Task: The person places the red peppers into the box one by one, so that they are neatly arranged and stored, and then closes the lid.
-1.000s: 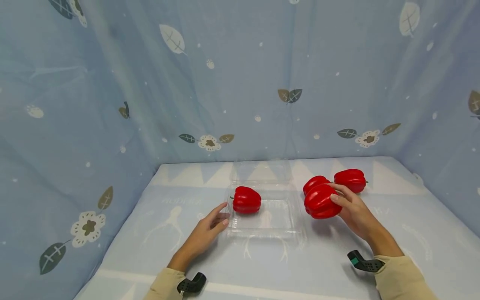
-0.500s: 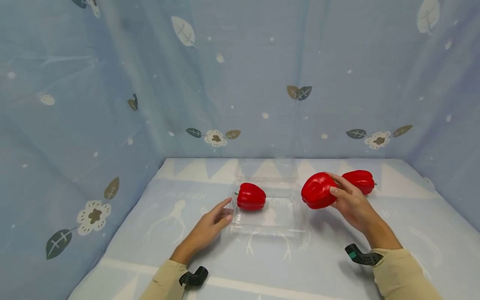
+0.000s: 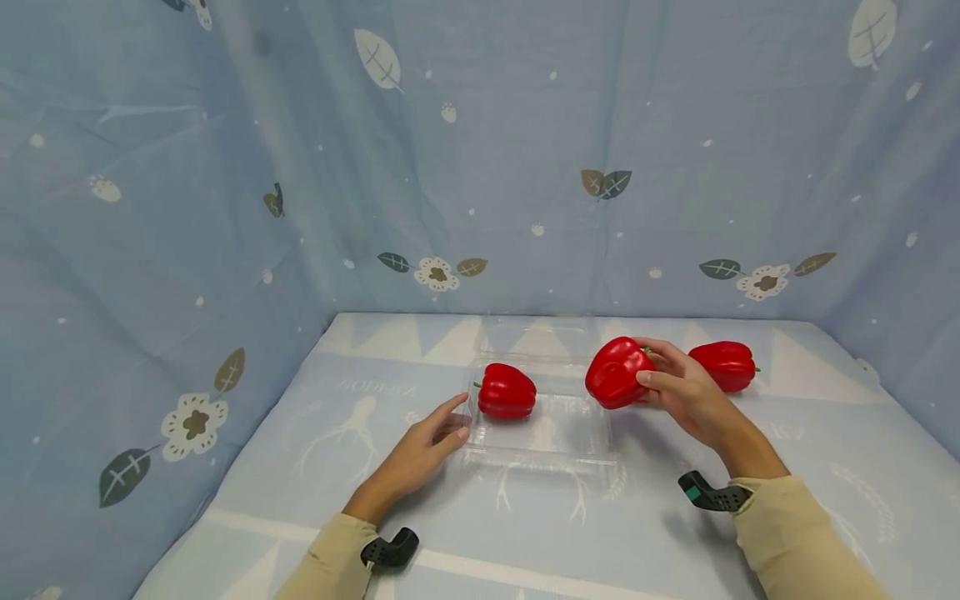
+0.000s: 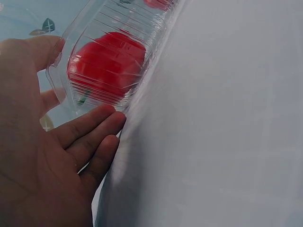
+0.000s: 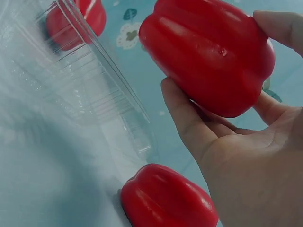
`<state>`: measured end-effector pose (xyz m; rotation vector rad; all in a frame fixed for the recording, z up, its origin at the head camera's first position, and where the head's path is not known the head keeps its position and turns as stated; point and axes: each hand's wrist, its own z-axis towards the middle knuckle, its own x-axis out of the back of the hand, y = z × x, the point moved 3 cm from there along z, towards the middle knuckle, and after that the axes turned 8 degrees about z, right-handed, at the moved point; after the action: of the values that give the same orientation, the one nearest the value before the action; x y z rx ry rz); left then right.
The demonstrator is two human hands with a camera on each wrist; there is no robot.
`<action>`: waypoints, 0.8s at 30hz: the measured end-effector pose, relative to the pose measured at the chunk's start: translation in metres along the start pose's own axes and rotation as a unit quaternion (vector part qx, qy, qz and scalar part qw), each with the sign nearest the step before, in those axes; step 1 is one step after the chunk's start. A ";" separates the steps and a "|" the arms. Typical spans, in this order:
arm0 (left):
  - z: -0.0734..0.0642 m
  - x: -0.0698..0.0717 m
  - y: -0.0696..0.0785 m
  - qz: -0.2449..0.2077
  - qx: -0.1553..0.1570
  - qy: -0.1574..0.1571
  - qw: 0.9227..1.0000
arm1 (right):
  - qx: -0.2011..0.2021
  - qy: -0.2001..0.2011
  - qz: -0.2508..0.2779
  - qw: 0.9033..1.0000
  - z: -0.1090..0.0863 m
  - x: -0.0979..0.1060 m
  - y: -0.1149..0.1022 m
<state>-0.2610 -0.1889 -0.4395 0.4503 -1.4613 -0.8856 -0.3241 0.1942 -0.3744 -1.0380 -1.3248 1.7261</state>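
My right hand [image 3: 686, 387] grips a red bell pepper [image 3: 617, 372], its thumb on the near side and fingers behind. In the right wrist view the held bell pepper [image 5: 208, 54] is lifted above the table, beside the clear plastic container [image 5: 102, 71]. The container [image 3: 570, 425] sits open on the table, its lid [image 3: 536, 337] folded back. At its left end lies a bell pepper [image 3: 507, 392], stem to the left. My left hand [image 3: 420, 450] touches the container's left end with extended fingers; the left wrist view shows those fingers [image 4: 99, 137] against the clear wall.
Another bell pepper [image 3: 724, 365] lies on the table beyond my right hand. Close to the container in the right wrist view is a bell pepper [image 5: 165, 198], mostly hidden in the head view. Patterned fabric [image 3: 487, 150] walls the table's back and sides.
My right hand has carried its bell pepper up and left, toward the container's right edge, turning it so the stem shows. The left hand stays at the container. The head view has shifted slightly.
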 end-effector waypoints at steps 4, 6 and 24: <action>-0.001 0.000 0.000 0.006 0.007 0.004 1.000 | -0.011 -0.004 -0.022 1.000 0.004 -0.003 -0.001; -0.001 0.001 0.000 0.005 0.010 0.008 1.000 | -0.013 -0.007 -0.034 0.999 0.007 -0.004 -0.002; 0.001 -0.002 -0.001 0.012 -0.007 0.011 1.000 | -0.041 -0.024 -0.115 0.992 0.023 -0.019 -0.005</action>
<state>-0.2617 -0.1877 -0.4413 0.4293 -1.4367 -0.8687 -0.3364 0.1691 -0.3625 -0.8562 -1.4936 1.5435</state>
